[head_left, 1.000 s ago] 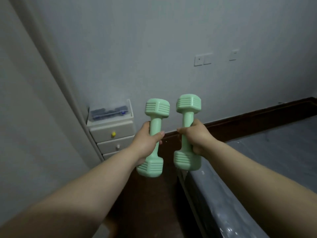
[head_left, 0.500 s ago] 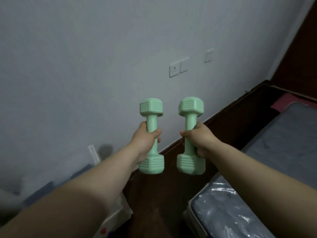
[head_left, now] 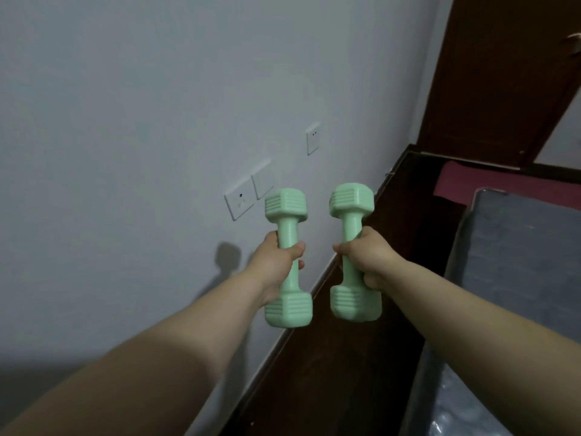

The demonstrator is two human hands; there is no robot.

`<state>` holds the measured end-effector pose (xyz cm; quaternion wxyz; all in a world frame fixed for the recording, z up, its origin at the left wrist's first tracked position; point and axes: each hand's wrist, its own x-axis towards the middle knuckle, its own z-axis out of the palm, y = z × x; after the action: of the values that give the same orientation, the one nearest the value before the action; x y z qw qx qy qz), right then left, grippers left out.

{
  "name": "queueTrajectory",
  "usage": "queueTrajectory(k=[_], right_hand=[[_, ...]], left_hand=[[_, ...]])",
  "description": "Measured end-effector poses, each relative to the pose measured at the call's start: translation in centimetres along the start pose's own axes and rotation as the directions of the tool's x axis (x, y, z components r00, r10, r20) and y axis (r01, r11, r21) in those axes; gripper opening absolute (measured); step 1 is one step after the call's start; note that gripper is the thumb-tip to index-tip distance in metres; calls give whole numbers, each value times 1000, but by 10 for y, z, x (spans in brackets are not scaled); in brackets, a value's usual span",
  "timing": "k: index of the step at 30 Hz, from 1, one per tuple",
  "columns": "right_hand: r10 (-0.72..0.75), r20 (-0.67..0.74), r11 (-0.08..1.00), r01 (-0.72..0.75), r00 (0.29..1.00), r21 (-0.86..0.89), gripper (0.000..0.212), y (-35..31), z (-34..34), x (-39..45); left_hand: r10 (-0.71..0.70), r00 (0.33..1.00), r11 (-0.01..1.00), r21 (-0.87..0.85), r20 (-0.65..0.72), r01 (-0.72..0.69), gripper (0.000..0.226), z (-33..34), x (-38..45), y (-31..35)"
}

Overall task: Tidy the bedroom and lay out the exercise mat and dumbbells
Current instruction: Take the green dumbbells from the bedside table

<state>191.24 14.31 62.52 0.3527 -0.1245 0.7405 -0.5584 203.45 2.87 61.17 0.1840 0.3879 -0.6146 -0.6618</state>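
I hold two mint-green dumbbells upright in front of me, side by side and a little apart. My left hand [head_left: 276, 265] is wrapped around the handle of the left dumbbell [head_left: 286, 262]. My right hand [head_left: 367, 258] grips the handle of the right dumbbell [head_left: 353, 251]. Both arms reach out in front of the white wall. No exercise mat is in view.
The white wall [head_left: 157, 121] carries switch and socket plates [head_left: 248, 196]. A dark wooden bed frame [head_left: 330, 372] runs along its foot. A grey mattress [head_left: 518, 262] wrapped in plastic lies at right, with a dark red cloth [head_left: 465, 184] beyond it and a dark door [head_left: 503, 73] behind.
My view has swung to the right along the wall: the small white drawer unit has left the frame, and the door and the bed's far end have come in. Both hands keep holding the dumbbells upright.
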Motion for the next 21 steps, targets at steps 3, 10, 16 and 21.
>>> queueTrajectory(k=[3, 10, 16, 21], right_hand=[[-6, -69, 1000, 7, 998, 23, 32, -23, -11, 74], [70, -299, 989, -27, 952, 147, 38, -82, -78, 217], [136, -456, 962, -8, 880, 272, 39, -106, -177, 315], [166, -531, 947, 15, 831, 320, 33, -131, -274, 424]], left_hand=[[16, 995, 999, 32, 100, -20, 18, 23, 94, 24], [0, 938, 994, 105, 346, -38, 14, 112, 286, 80], [-46, 847, 987, 155, 529, -44, 18, 238, 406, 125], [-62, 788, 979, 191, 612, -71, 29, 357, 499, 156]])
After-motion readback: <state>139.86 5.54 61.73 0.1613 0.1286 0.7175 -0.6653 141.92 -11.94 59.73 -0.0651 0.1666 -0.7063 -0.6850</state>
